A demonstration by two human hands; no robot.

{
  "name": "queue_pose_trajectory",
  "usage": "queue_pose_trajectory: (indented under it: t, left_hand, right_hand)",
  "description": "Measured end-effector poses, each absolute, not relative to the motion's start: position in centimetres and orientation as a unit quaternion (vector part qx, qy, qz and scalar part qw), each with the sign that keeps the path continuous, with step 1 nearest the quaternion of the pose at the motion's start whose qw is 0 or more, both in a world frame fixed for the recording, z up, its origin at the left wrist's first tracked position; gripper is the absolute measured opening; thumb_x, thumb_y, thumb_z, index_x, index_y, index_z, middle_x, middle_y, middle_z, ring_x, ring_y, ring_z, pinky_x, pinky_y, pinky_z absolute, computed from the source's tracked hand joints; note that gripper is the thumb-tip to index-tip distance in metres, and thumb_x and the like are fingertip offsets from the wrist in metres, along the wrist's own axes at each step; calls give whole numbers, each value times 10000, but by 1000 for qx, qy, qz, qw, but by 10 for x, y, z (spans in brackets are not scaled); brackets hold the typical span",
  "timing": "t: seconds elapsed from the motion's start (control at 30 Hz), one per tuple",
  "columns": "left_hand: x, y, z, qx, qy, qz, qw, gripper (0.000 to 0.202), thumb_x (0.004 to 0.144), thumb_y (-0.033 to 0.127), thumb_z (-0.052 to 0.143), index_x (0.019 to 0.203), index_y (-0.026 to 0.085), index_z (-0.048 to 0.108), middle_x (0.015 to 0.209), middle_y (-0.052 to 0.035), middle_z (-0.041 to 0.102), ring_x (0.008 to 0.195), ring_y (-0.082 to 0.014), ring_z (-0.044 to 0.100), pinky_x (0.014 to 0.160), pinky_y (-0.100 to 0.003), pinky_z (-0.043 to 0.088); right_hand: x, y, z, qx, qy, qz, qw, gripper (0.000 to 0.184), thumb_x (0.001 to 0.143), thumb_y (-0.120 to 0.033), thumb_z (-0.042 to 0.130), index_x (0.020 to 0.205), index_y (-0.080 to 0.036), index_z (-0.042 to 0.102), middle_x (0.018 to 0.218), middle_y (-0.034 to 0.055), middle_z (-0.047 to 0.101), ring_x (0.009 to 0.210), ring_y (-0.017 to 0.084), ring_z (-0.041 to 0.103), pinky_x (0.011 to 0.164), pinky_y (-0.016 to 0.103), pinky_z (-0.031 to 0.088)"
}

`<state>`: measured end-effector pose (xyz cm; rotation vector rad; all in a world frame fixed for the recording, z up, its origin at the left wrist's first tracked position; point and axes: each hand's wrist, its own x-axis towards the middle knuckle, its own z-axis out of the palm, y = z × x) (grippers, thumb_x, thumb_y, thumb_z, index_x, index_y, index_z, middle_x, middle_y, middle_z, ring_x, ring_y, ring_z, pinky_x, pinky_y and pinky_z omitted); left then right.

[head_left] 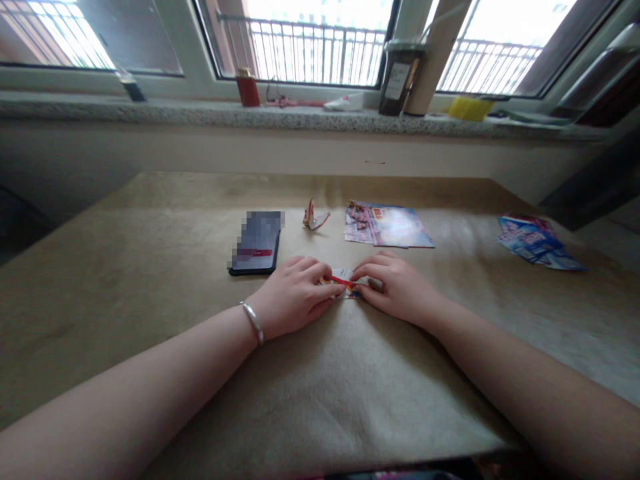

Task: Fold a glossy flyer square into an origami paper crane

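Observation:
A small piece of folded printed paper (345,283), white with red and other colours, lies on the table between my hands. My left hand (300,293), with a silver bracelet (253,323) at its wrist, has thumb and fingers closed on the paper's left part. On the paper's right side, my right hand (393,287) grips with bent fingers and thumb. The fingers cover both ends of the paper. Just beyond them stands a small folded paper shape (314,219), red and white. A phone (256,241), its screen partly pixelated, lies beside my left hand.
A stack of printed sheets (395,225) lies behind my right hand, and several blue and pink sheets (537,240) lie at the far right of the brown table (125,280). A windowsill (190,110) behind carries a red container (247,88) and a dark jar (399,80).

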<state>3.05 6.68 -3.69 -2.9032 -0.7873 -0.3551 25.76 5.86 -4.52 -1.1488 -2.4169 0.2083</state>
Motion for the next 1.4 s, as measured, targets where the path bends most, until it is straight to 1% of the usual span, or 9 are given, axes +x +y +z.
queue_pose_trajectory:
  t: [0.17, 0.37, 0.47, 0.67, 0.8, 0.9, 1.0, 1.13, 1.4]
  left_hand:
    - [30, 68, -37, -956, -265, -118, 53, 225, 902, 267, 424, 1008, 228, 619, 986, -51, 597, 906, -185, 518, 845, -349, 404]
    - [30, 69, -39, -948, -285, -140, 7, 219, 892, 280, 447, 1015, 204, 612, 975, -63, 607, 890, -176, 542, 822, -343, 438]
    - [31, 69, -39, -946, -288, -147, -21, 215, 880, 262, 467, 1021, 192, 614, 993, -73, 609, 916, -182, 545, 815, -341, 457]
    - [30, 72, -41, -942, -278, -173, -73, 192, 879, 230, 473, 952, 191, 646, 987, -70, 610, 932, -170, 558, 841, -342, 468]
    - [29, 73, -42, -939, -286, -175, -79, 208, 884, 242, 473, 961, 197, 661, 959, -63, 621, 909, -168, 555, 839, -331, 463]
    - [29, 73, -42, -941, -282, -168, -81, 233, 899, 246, 450, 990, 217, 663, 976, -52, 633, 931, -167, 549, 863, -325, 449]
    - [29, 73, -41, -943, -280, -159, -83, 236, 894, 258, 458, 1031, 213, 645, 1022, -51, 631, 969, -173, 540, 904, -338, 432]
    - [29, 72, -40, -948, -268, -150, -89, 259, 871, 300, 489, 1080, 209, 612, 1086, -50, 623, 1020, -186, 534, 947, -363, 410]
    - [30, 69, -36, -953, -255, -142, -83, 400, 800, 425, 563, 1110, 174, 574, 1130, -84, 615, 1065, -231, 533, 981, -416, 387]
  right_hand:
    - [257, 57, -44, -387, -896, 84, 203, 157, 822, -192, 529, 875, -193, 677, 835, 49, 672, 828, 169, 560, 782, 308, 452]
    - [256, 54, -42, -335, -922, 87, 174, 188, 834, -197, 515, 949, -204, 663, 863, 46, 652, 841, 171, 543, 765, 301, 442]
    - [255, 55, -43, -350, -918, 59, 175, 204, 823, -179, 514, 958, -210, 664, 866, 47, 647, 851, 186, 519, 784, 321, 434]
    - [256, 59, -49, -375, -910, 31, 176, 236, 815, -140, 505, 989, -198, 654, 923, 65, 645, 896, 198, 516, 811, 331, 436]
    - [258, 60, -50, -350, -919, 15, 181, 184, 859, -205, 504, 933, -202, 672, 858, 63, 657, 862, 189, 526, 785, 317, 438]
    - [259, 60, -49, -323, -928, 7, 183, 189, 872, -244, 499, 904, -211, 683, 837, 54, 662, 828, 179, 531, 762, 301, 439]
    - [257, 58, -46, -295, -936, 5, 191, 199, 871, -226, 490, 901, -210, 685, 840, 47, 669, 834, 173, 543, 789, 300, 438]
    - [253, 56, -44, -282, -937, 8, 207, 182, 851, -195, 506, 892, -213, 683, 894, 46, 674, 915, 178, 542, 858, 324, 424]
    - [255, 57, -45, -319, -924, 62, 199, 141, 826, -195, 550, 899, -210, 670, 942, 59, 652, 972, 190, 518, 866, 333, 435]
